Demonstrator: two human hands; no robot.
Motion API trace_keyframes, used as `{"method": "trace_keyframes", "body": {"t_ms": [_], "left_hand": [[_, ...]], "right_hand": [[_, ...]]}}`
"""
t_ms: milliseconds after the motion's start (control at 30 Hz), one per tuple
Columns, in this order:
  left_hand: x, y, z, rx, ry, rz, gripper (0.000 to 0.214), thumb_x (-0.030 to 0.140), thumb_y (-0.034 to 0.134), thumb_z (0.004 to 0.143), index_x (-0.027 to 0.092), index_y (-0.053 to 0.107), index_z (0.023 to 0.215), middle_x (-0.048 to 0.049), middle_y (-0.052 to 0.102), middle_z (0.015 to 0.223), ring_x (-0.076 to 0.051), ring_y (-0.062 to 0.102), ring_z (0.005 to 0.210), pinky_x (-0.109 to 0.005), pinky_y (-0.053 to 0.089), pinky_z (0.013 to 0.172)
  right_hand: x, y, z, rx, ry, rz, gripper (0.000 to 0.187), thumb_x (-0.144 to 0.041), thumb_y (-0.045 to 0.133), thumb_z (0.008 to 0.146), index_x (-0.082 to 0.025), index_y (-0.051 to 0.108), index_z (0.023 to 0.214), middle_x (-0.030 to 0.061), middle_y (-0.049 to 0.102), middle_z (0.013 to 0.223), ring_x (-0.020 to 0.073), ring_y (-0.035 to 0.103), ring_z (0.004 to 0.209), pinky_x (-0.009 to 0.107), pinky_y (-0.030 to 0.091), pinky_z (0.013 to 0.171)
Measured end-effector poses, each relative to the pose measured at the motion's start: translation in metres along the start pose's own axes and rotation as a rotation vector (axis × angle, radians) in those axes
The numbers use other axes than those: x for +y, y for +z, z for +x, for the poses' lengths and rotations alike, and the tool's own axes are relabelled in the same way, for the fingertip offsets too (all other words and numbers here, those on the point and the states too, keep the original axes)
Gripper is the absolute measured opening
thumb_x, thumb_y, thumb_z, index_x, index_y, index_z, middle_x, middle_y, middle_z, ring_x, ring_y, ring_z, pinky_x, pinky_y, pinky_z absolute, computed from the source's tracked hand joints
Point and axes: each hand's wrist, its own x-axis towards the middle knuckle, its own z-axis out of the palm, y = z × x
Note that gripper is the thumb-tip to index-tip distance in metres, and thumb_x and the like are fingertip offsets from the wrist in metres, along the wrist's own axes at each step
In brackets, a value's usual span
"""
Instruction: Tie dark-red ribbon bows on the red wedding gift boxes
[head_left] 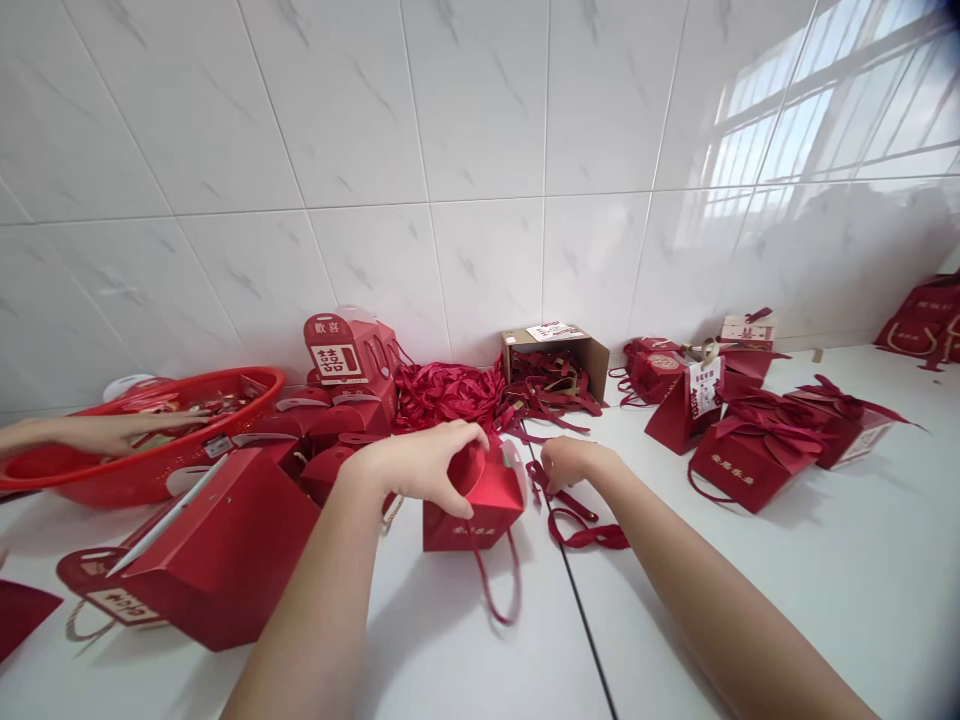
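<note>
In the head view, my left hand [427, 465] is closed over the top of a small red gift box [480, 515], thumb in front and fingers behind. The box stands on the white table, and a thin red cord loop hangs down its front. To the right of it, my right hand [574, 462] has its fingers curled at the table on a dark red ribbon [574, 500]. Its fingertips are partly hidden. A loose curl of ribbon [592, 537] lies just below that hand.
Behind lie a heap of red ribbons [450, 395] and a cardboard box [596, 365] holding more. Ribbon-tied boxes [761, 460] stand right. Several red boxes [225, 550] crowd the left, beside a red plastic basin [142, 485] where another person's hand [97, 433] reaches in.
</note>
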Motion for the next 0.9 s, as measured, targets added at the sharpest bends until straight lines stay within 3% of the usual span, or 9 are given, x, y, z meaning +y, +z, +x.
{"method": "trace_keyframes", "body": {"t_ms": [133,300,400,533,633,700,800,900], "left_hand": [[-0.005,0.004,0.013,-0.076,-0.035,0.099,0.058,0.036,0.066,0.058,0.032,0.053,0.115,-0.0007,0.054,0.12,-0.023,0.058,0.094,-0.028,0.046,0.068],[0.002,0.002,0.003,-0.078,0.05,0.039,0.057,0.035,0.068,0.056,0.03,0.055,0.111,-0.0003,0.058,0.111,-0.02,0.058,0.083,-0.024,0.04,0.057],[0.008,0.004,0.003,-0.108,0.069,0.033,0.056,0.032,0.068,0.055,0.028,0.056,0.11,-0.0025,0.058,0.108,-0.02,0.057,0.073,-0.024,0.038,0.051],[0.012,0.013,0.01,-0.122,0.159,0.048,0.062,0.03,0.07,0.051,0.027,0.057,0.112,-0.0038,0.054,0.118,-0.022,0.059,0.083,-0.024,0.043,0.057],[0.015,0.019,0.01,-0.127,0.143,0.033,0.067,0.03,0.069,0.052,0.027,0.056,0.117,-0.0055,0.048,0.131,-0.023,0.061,0.085,-0.024,0.045,0.058],[0.018,0.022,0.005,-0.138,0.12,0.032,0.064,0.03,0.068,0.054,0.027,0.057,0.117,-0.0063,0.045,0.136,-0.024,0.062,0.087,-0.025,0.046,0.058],[0.022,0.026,-0.01,-0.112,0.104,0.023,0.065,0.037,0.072,0.056,0.027,0.057,0.119,-0.0076,0.04,0.141,-0.029,0.058,0.106,-0.03,0.051,0.075],[0.035,0.032,-0.027,0.138,0.081,-0.096,0.078,0.056,0.07,0.063,0.03,0.046,0.132,-0.0078,0.023,0.152,-0.033,0.035,0.133,-0.039,0.042,0.099]], "right_hand": [[0.016,-0.005,0.002,0.117,0.048,0.047,0.019,-0.029,0.058,0.09,-0.013,0.062,0.099,0.0046,0.065,0.097,0.0148,0.063,0.082,0.033,0.053,0.073],[0.044,-0.017,-0.003,0.284,0.128,0.091,0.023,-0.033,0.056,0.091,-0.013,0.061,0.102,0.0066,0.064,0.102,0.017,0.063,0.09,0.035,0.053,0.079],[0.054,-0.026,-0.013,0.314,0.12,0.079,0.023,-0.031,0.055,0.091,-0.014,0.061,0.104,0.0082,0.064,0.106,0.0178,0.062,0.092,0.034,0.052,0.078],[0.042,-0.027,-0.031,0.17,-0.051,0.053,0.011,-0.021,0.063,0.081,-0.016,0.068,0.089,0.0063,0.069,0.091,0.017,0.064,0.082,0.026,0.048,0.067],[0.024,-0.011,-0.047,0.012,-0.207,0.041,0.013,-0.021,0.074,0.067,-0.021,0.071,0.079,0.0007,0.069,0.079,0.0162,0.064,0.072,0.022,0.044,0.059],[0.017,0.004,-0.06,-0.023,-0.244,0.019,0.015,-0.022,0.078,0.061,-0.019,0.071,0.074,0.0021,0.067,0.073,0.0187,0.063,0.069,0.024,0.043,0.058],[0.018,0.018,-0.084,0.054,-0.27,0.01,0.009,-0.021,0.074,0.067,-0.014,0.068,0.067,0.0072,0.064,0.073,0.0218,0.062,0.072,0.028,0.043,0.062],[0.025,0.012,-0.114,0.215,-0.34,0.07,0.021,-0.031,0.059,0.084,-0.013,0.068,0.076,0.0096,0.062,0.095,0.0184,0.06,0.082,0.027,0.044,0.072]]}}
